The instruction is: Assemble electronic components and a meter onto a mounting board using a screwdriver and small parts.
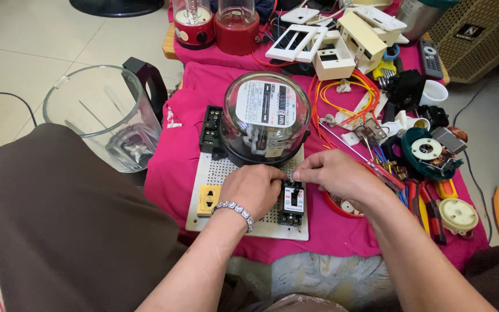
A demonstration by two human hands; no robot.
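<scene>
A white perforated board (261, 228) lies on a pink cloth (186, 110). On it stand a round electric meter under a clear glass dome (265, 115), a yellow socket (208, 199) and a small black-and-white circuit breaker (293, 203). My left hand (252, 188), with a beaded bracelet on the wrist, rests on the board just left of the breaker, fingers curled at its top. My right hand (333, 173) pinches at the breaker's top edge from the right. What lies between the fingertips is too small to tell.
A glass blender jug (102, 115) stands left of the cloth. Red and yellow wires (342, 95), white switch plates and boxes (330, 43), pliers and screwdrivers (425, 199), motor parts (428, 150) and a remote (431, 58) crowd the right and back. Two red blender bases (215, 26) stand behind.
</scene>
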